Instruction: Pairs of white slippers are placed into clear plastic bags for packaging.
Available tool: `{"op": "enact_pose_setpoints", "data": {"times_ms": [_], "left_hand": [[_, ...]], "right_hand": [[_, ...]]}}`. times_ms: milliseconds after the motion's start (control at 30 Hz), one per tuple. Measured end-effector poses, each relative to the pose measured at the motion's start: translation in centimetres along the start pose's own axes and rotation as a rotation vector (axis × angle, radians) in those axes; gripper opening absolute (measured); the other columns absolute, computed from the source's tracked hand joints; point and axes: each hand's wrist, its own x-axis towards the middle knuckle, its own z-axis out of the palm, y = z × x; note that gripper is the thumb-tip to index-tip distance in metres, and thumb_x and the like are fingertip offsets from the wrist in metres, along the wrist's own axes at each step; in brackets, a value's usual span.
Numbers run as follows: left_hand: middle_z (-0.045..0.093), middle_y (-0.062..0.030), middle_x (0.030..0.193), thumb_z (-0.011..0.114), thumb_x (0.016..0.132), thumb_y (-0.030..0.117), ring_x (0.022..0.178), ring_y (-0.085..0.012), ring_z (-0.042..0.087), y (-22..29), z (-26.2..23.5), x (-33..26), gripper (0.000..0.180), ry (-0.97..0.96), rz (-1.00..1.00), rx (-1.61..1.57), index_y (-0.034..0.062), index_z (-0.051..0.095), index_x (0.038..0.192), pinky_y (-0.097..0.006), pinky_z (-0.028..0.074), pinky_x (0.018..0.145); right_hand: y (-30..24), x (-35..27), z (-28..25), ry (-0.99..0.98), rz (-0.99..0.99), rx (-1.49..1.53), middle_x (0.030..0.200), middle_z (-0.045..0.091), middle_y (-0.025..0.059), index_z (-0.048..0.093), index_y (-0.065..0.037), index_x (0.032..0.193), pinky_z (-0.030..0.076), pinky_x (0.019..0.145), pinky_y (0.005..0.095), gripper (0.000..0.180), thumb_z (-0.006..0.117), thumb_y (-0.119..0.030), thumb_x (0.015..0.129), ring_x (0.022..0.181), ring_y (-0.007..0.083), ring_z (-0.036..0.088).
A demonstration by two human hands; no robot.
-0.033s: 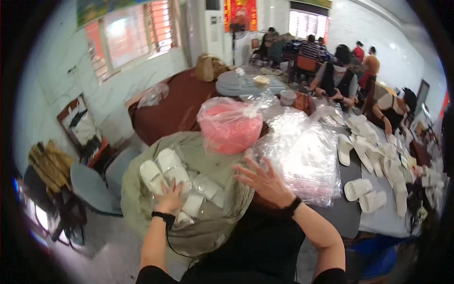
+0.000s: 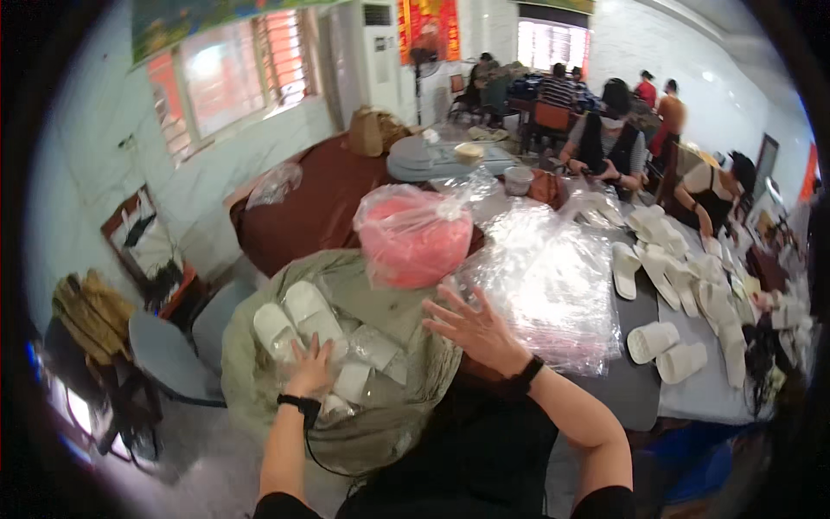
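Note:
My left hand (image 2: 309,370) rests with spread fingers at the lower ends of a pair of white slippers (image 2: 309,310) in clear wrapping. They lie inside a large grey-green sack (image 2: 251,394), beside more white slippers (image 2: 376,348) in clear plastic bags. Over the sack's right side, my right hand (image 2: 475,330) is held with its fingers apart and nothing in it. Just right of that hand lies a stack of clear plastic bags (image 2: 549,285). A tied clear bag of pink contents (image 2: 413,238) stands beyond the sack.
Loose white slippers (image 2: 683,362) lie on the grey table (image 2: 638,398) at right. A brown-covered surface (image 2: 311,208) stretches behind the sack. Grey chairs (image 2: 169,350) stand at left. Across the table, a person in a dark vest (image 2: 612,138) and another (image 2: 702,195) sit.
The whole view has shifted slightly. Both hands keep almost the same pose and place, and nothing has been picked up or let go.

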Motion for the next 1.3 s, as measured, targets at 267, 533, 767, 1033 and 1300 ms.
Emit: {"op": "enact_pose_setpoints", "data": {"times_ms": [267,533,767,1033,1300], "left_hand": [[0.016,-0.0153,0.167,0.089,0.065,0.049,0.147,-0.0586,0.008,6.6,-4.7,-0.9,0.114,0.001,-0.122,0.11,0.0222,0.029,0.158,-0.085,0.012,0.104],[0.029,-0.0156,0.163,0.073,0.088,0.022,0.148,-0.0423,0.028,26.7,-11.5,-1.9,0.073,0.248,0.898,-0.018,0.0234,0.04,0.153,-0.07,0.021,0.112],[0.038,-0.0159,0.157,0.074,0.087,0.03,0.147,-0.0417,0.031,39.6,-5.9,2.8,0.045,0.18,1.352,-0.001,0.0175,0.064,0.13,-0.076,0.024,0.108],[0.034,-0.016,0.159,0.075,0.085,0.023,0.147,-0.0457,0.028,42.7,-2.5,5.3,0.055,0.099,1.301,0.097,0.0232,0.058,0.137,-0.072,0.031,0.107],[0.039,-0.0163,0.156,0.074,0.085,0.02,0.143,-0.0461,0.034,43.3,-3.8,3.6,0.057,0.149,1.326,0.184,0.0249,0.057,0.139,-0.066,0.037,0.104]], "right_hand": [[4.5,-4.3,-0.7,-0.353,0.515,0.339,0.128,0.06,0.0101,0.066,-0.002,0.123,0.034,0.113,0.0532,0.036,0.061,-0.011,0.088,0.13,0.0296,0.047],[5.5,-19.9,1.8,0.106,1.274,0.899,0.105,0.062,0.0107,0.074,-0.007,0.113,0.051,0.087,0.0366,0.041,0.068,0.01,0.076,0.101,0.028,0.059],[5.4,-25.9,1.2,0.255,1.501,1.258,0.1,0.066,0.0071,0.073,-0.006,0.118,0.05,0.08,0.0264,0.037,0.066,0.003,0.083,0.086,0.0167,0.061],[9.8,-35.1,0.4,0.129,1.394,0.747,0.128,0.059,0.0179,0.067,-0.006,0.124,0.048,0.097,0.0378,0.042,0.066,-0.001,0.082,0.113,0.0329,0.057],[16.8,-48.6,-1.2,-0.38,1.615,0.294,0.122,0.062,0.0218,0.064,-0.007,0.128,0.047,0.1,0.0452,0.044,0.066,-0.016,0.085,0.114,0.0388,0.059]]}}
